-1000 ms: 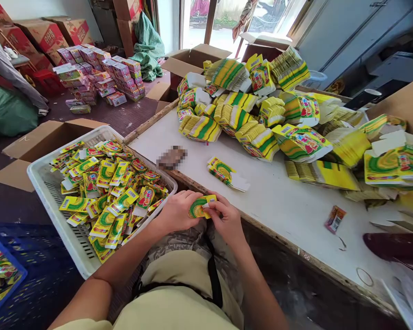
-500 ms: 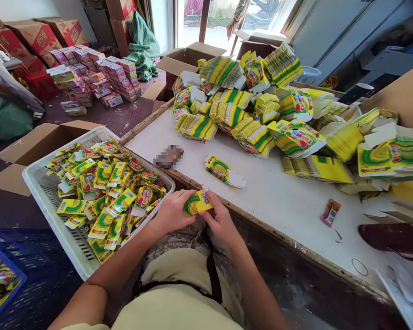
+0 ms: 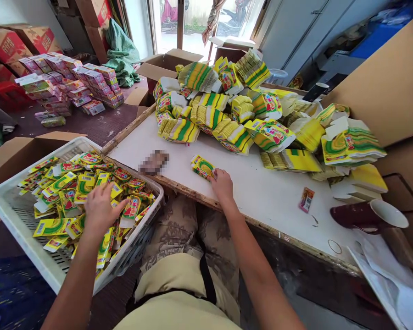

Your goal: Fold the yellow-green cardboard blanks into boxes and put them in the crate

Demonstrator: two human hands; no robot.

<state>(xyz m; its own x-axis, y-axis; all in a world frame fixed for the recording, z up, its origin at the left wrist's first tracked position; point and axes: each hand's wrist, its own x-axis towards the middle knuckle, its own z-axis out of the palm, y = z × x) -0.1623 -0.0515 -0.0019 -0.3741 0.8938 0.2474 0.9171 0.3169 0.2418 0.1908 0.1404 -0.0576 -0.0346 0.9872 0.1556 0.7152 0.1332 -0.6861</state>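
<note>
Daylight is flooding in through a tall glazed opening (image 3: 196,39) at the back; a dark post (image 3: 181,27) is dividing it, and a bunched curtain (image 3: 212,20) is hanging right of the post. Pale wall (image 3: 24,11) is showing upper left, blue-grey panels (image 3: 298,39) are lining the right. Dark purplish floor (image 3: 106,126) is running along the left, with red-printed cartons (image 3: 8,46) and green sheeting (image 3: 119,52) sitting at the back. White-topped table (image 3: 268,197) with worn wooden edging (image 3: 206,200) is stretching diagonally across.
</note>
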